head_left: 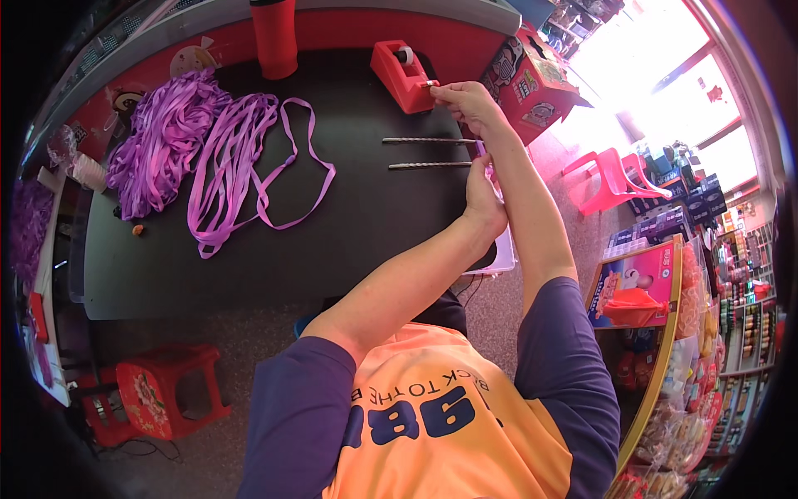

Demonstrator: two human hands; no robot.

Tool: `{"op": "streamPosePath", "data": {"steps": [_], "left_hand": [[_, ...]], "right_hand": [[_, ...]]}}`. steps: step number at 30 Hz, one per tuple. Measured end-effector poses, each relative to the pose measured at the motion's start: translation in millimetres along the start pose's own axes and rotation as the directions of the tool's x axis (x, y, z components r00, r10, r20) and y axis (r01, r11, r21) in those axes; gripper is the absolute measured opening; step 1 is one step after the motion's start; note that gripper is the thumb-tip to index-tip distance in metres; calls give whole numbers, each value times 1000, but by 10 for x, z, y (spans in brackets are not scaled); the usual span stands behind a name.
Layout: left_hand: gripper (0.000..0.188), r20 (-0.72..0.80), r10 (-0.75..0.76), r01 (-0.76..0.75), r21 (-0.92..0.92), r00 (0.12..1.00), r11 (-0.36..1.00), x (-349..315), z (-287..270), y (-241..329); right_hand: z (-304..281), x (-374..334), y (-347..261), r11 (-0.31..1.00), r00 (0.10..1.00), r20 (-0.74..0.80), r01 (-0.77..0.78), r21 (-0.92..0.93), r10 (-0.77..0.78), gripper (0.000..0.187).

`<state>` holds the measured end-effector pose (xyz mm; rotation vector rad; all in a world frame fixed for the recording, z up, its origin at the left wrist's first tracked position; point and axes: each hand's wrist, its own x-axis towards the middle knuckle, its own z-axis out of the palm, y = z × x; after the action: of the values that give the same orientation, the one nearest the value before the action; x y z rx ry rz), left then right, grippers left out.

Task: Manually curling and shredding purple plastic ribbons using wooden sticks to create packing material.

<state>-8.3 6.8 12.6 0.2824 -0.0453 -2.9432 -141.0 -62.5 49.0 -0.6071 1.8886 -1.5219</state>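
My right hand (470, 104) reaches to the front of a red tape dispenser (402, 79), thumb and forefinger pinched at its cutting edge on the tape end. A white roll (404, 56) sits in the dispenser. Close to the table's right edge, my left hand (485, 198) is closed against purple ribbon, its fingers partly hidden behind my right forearm. Two thin metal rods, a far rod (426, 140) and a near rod (428, 165), stick out leftward beside that hand. A bit of purple ribbon (480, 149) shows at their right ends.
On the black table (332, 241) lie a heaped purple ribbon bundle (170, 137) and a looser looped bundle (237, 158). A red cylinder (275, 41) stands at the back. A red carton (532, 87) is beyond my right hand. Red stools (169, 391) stand lower left.
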Motion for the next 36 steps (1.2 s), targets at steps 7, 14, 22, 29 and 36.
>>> {"op": "streamPosePath", "data": {"steps": [7, 14, 22, 29, 36], "left_hand": [[30, 90, -32, 33, -5, 995, 999, 75, -98, -4], [50, -91, 11, 5, 174, 996, 985, 90, -91, -59], [24, -158, 3, 46, 307, 987, 951, 170, -189, -9], [17, -160, 18, 42, 367, 987, 929, 186, -215, -18], [21, -143, 21, 37, 388, 989, 921, 175, -205, 19]], "right_hand": [[50, -56, 41, 744, 904, -91, 283, -605, -418, 22], [-466, -860, -253, 945, 994, 22, 107, -308, -105, 38], [-986, -1387, 37, 876, 998, -25, 45, -481, -65, 47], [-957, -1502, 122, 832, 990, -15, 107, -545, -138, 46], [-872, -1567, 113, 813, 983, -3, 151, -562, -184, 46]]}}
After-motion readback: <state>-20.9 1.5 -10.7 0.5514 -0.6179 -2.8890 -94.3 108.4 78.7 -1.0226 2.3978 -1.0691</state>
